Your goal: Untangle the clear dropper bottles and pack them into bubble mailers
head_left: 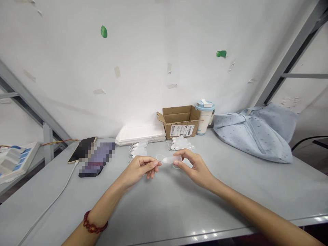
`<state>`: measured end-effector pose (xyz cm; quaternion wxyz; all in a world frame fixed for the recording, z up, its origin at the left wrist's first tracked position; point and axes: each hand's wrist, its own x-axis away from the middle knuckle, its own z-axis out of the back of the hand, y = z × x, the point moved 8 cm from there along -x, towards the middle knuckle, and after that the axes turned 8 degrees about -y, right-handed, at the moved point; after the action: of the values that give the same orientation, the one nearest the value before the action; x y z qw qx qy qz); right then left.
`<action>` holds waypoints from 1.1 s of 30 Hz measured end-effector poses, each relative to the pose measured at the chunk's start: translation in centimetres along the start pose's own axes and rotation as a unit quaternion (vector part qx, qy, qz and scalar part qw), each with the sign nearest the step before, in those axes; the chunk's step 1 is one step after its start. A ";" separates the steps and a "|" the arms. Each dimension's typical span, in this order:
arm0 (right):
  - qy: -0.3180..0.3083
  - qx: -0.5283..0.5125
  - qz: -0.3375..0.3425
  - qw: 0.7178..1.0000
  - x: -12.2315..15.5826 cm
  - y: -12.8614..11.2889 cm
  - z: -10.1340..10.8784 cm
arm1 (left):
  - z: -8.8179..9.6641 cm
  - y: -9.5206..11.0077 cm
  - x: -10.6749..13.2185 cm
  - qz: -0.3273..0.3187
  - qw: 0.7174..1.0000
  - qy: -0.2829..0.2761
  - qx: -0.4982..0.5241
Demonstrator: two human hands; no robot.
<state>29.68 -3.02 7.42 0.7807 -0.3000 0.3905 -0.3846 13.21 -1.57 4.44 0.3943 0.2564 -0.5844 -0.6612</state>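
My right hand (pixel 193 167) pinches the broad end of a small white tapered piece (pixel 168 160) with a thin white string loop, above the grey table (pixel 164 208). From its narrow end a thin dark line runs to the fingertips of my left hand (pixel 145 167). Those fingertips are closed on it, and I cannot make out its exact end. Just behind my left hand lies a row of similar white pieces with looped strings (pixel 139 148). Another pile of white pieces (pixel 180 142) lies beyond my right hand, in front of the cardboard box.
An open cardboard box (pixel 180 130) stands by the wall, between a stack of white sheets or bags (pixel 140 134) and a lidded cup (pixel 203 119). A light blue fabric bag (pixel 252 136) is at right. Two phones (pixel 79 150), a white cable (pixel 60 193) and a power strip (pixel 19 160) are left.
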 end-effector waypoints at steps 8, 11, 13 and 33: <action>-0.008 0.040 0.038 0.998 0.2 -0.5 -0.5 | -0.3 -0.2 0.0 -0.006 1.000 0.000 -0.014; 0.002 0.050 0.062 0.997 0.5 -0.6 -0.8 | -0.3 -0.4 -0.1 -0.004 1.000 0.000 -0.007; 0.010 0.055 0.076 0.995 0.7 -0.6 -1.0 | -0.2 -0.5 -0.1 -0.003 1.000 0.001 0.002; 0.048 0.121 0.219 0.967 2.1 -2.8 -1.7 | -0.5 -0.8 0.1 0.018 0.997 -0.014 0.073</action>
<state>28.06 -6.51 7.94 0.8565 -0.0918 0.4346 -0.2630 13.38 -1.91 3.60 0.3782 0.2650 -0.6413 -0.6128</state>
